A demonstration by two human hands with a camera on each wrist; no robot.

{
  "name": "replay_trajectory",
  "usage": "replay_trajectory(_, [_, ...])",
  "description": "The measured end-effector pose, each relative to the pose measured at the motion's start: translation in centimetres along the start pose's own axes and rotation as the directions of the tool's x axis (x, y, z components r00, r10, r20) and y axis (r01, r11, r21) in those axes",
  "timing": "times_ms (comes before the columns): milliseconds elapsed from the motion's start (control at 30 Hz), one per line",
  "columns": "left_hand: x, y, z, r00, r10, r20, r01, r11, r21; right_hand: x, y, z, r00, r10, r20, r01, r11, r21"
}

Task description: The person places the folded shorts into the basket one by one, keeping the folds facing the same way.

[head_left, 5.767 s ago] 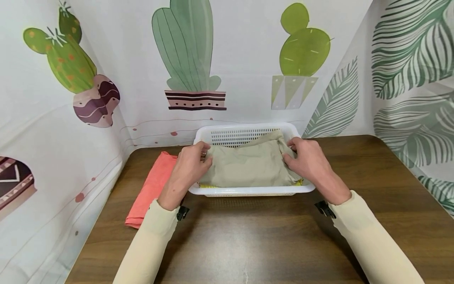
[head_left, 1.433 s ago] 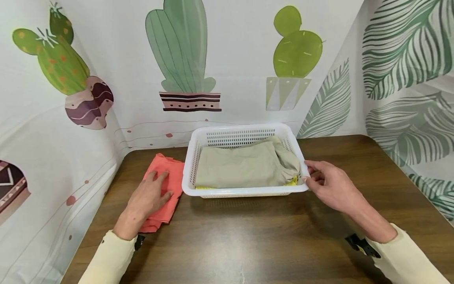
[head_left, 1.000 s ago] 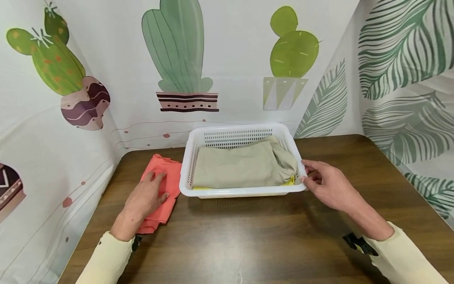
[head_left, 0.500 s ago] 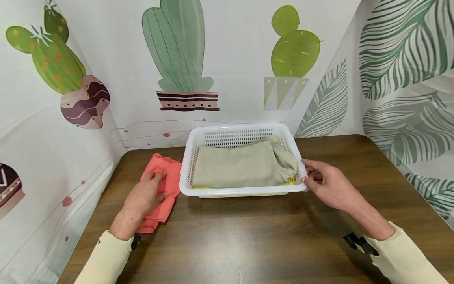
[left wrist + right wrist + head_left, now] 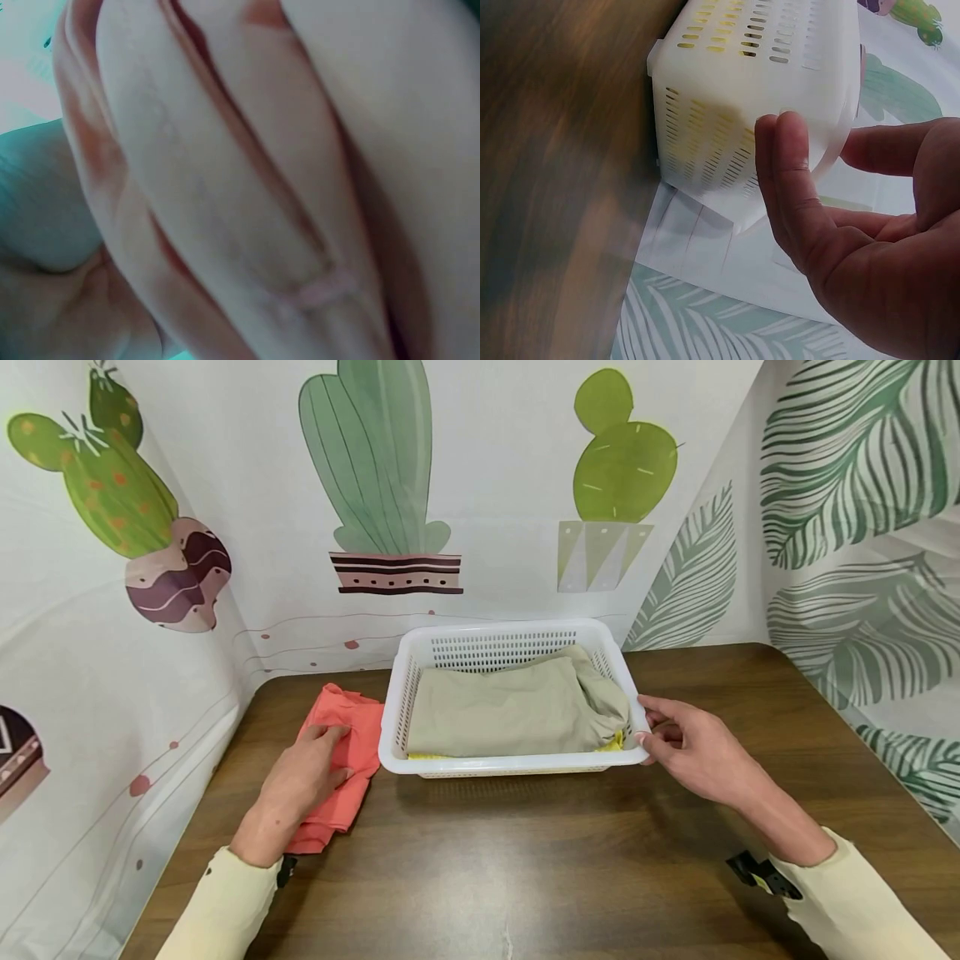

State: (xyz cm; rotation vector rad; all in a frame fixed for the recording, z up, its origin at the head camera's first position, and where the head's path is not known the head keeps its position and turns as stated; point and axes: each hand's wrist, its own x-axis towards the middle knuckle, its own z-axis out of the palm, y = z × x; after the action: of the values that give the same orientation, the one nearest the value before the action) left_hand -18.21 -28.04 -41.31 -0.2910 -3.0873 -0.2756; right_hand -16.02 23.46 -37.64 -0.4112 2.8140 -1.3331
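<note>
A white plastic basket (image 5: 517, 763) with slotted walls stands against the backdrop. Folded beige-grey fabric (image 5: 491, 710) lies inside it, with yellow fabric (image 5: 611, 743) peeking out underneath. My right hand (image 5: 697, 747) holds the basket's right rim; in the right wrist view the thumb is at the rim and the fingertips (image 5: 791, 139) lie against the outer wall. To the left of the basket, my left hand (image 5: 300, 777) rests on a folded coral-red cloth (image 5: 363, 727), its fingers loosely bent. Blurred folds of that cloth (image 5: 195, 187) fill most of the left wrist view.
All of this is on a dark brown wooden table (image 5: 465, 860). Behind and to the left hangs a white backdrop (image 5: 510, 485) printed with cacti and leaves. The red cloth lies right beside the basket's left end.
From both being at the fabric in the basket, my left hand has moved onto the red cloth and my right to the right rim. Over the last second both hands stay nearly still.
</note>
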Motion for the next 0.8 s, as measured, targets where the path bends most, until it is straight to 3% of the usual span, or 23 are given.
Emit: replay_trajectory(800, [-0.36,0.34,0.06,1.0,-0.011,-0.006,0.011,1.0,-0.006,-0.07,0.07,-0.05,1.0,-0.004,0.004,0.004,1.0,0.03])
